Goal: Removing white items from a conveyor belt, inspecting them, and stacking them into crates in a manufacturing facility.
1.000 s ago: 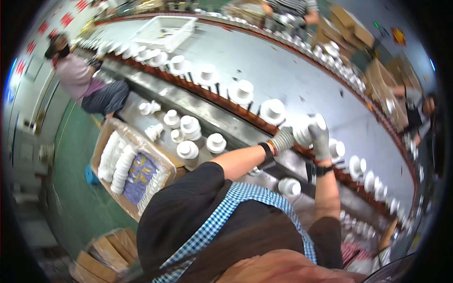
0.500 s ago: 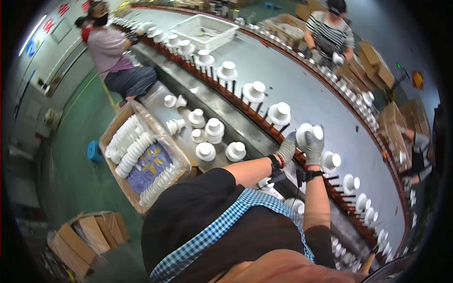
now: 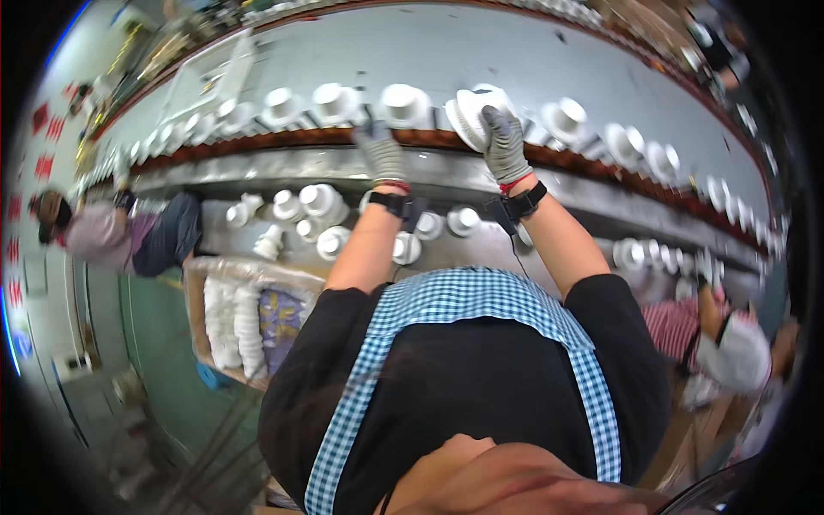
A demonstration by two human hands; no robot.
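Note:
My right hand [image 3: 506, 146], in a grey knitted glove, is closed on a small stack of white flanged cups [image 3: 468, 120], held tilted above the conveyor's edge. The gloved left hand [image 3: 380, 150] reaches up to the conveyor with its fingers extended and somewhat blurred. Just right of those fingers is another white flanged cup [image 3: 403, 106]; whether they touch it I cannot tell. A similar white cup [image 3: 336, 104] stands left of the fingers. Black straps with small devices circle both wrists.
The brown-edged conveyor [image 3: 429, 138] carries a row of white cups on pegs. On the metal bench [image 3: 446, 245] stand loose and stacked white cups. A lined carton [image 3: 196, 313] of white parts is at left. One person [image 3: 116, 232] sits left, another [image 3: 712, 335] right.
The view has swung, so the conveyor now runs across the picture. My left hand has moved left, away from the right, which still holds white cups.

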